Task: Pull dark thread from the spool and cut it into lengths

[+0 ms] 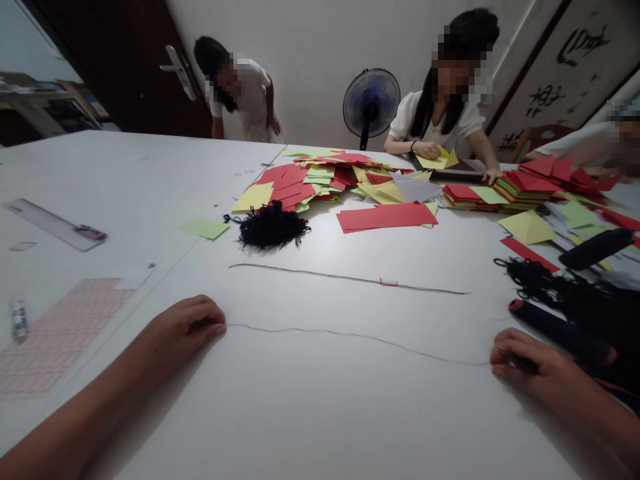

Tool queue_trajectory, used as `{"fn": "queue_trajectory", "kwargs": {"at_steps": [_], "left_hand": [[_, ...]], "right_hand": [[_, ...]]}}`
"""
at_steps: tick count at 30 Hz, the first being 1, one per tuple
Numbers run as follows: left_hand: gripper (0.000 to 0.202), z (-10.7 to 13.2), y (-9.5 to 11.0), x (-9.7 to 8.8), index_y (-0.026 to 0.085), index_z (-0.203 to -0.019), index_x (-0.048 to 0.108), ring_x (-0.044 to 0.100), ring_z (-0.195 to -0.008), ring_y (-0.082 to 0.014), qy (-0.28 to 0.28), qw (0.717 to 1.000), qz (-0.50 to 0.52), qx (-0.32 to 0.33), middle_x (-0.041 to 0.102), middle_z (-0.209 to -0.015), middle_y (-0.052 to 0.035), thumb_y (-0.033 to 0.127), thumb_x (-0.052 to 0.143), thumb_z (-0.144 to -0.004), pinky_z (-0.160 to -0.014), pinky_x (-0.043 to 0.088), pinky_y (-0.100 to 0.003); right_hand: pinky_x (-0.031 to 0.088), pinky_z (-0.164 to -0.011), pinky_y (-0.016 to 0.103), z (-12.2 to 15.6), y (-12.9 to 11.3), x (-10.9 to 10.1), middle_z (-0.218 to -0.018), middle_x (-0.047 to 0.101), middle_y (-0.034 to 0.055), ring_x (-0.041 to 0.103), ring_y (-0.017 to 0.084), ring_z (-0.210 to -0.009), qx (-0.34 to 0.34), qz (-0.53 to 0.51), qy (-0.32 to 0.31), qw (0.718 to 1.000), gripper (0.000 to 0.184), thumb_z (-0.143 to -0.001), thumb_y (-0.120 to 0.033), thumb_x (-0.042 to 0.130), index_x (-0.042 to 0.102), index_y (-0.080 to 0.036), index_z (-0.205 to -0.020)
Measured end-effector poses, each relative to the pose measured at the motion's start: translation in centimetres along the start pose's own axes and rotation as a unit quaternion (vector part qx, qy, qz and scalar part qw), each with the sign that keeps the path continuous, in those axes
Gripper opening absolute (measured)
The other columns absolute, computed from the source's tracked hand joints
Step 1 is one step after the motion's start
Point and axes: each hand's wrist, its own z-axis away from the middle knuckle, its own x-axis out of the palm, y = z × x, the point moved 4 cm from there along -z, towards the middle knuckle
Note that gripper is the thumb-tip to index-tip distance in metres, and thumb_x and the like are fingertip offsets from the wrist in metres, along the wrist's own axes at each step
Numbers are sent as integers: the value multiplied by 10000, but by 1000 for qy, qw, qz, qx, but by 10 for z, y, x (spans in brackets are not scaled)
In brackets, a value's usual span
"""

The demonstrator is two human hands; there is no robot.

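**Left hand** (187,327): bare, lying on the white tabletop (300,413), fingers (203,312) curled and pressed together, pinching one end of a thin dark grey thread (350,335).

**Right hand** (530,365): bare, fingers (510,350) curled and closed, pinching the other end. The thread lies stretched across the tabletop between the two hands.

**Nearby on table:** a second thin dark thread (350,279) lying parallel, beyond the first, with a small red paper tag (389,282) on it; a tangled heap of black thread (273,227); a black cylindrical spool with a red end (560,333) just beside the right hand; a loose mass of black thread (545,283) beyond the spool.

**Further off:** scattered red, yellow and green paper sheets (320,180); a long red paper strip (387,217); a clear plastic ruler (55,223) and a glue stick (19,319), both left of the left hand.

**Co-worker:** a seated person's hands (427,150) on yellow paper, well apart.
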Motion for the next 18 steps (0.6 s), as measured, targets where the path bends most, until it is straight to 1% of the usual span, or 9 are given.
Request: {"fn": "queue_trajectory", "kwargs": {"at_steps": [2,5,9,12,18], "left_hand": [[355,-3,3,2,250,-687,602,605,-758,-211,-4,1000,-17,21,655,-798,-33,529,459,-853,-714,482,-324],[356,-10,2,4,245,-675,559,590,-752,-224,0,999,-47,23,637,-786,-50,515,412,-856,-695,469,-341],[324,-19,-1,5,242,-680,504,573,-759,-237,5,997,-75,8,618,-806,-67,476,366,-855,-686,449,-357],[285,-27,-3,2,240,-696,484,560,-767,-235,17,996,-85,5,607,-825,-68,443,363,-856,-692,433,-357],[253,-47,-5,-2,232,-735,486,548,-785,-222,21,996,-87,6,601,-868,-65,416,370,-865,-714,421,-348]], "right_hand": [[465,-633,317,1,-2,5,-801,616,39,554,176,-668,-12,2,26,1000,349,-893,-515,536,590,-243,-680],[457,-642,316,-3,-1,9,-770,591,39,537,178,-678,-21,27,48,998,375,-923,-533,483,545,-242,-695],[477,-663,335,-19,-1,7,-790,609,53,555,195,-711,-44,70,64,995,350,-918,-523,458,550,-248,-722],[479,-664,352,-36,-5,2,-773,609,54,553,200,-698,-56,85,82,991,326,-897,-504,450,526,-255,-702],[471,-656,367,-65,-8,-4,-775,615,55,556,206,-696,-41,86,91,991,275,-842,-485,465,515,-261,-691]]}}
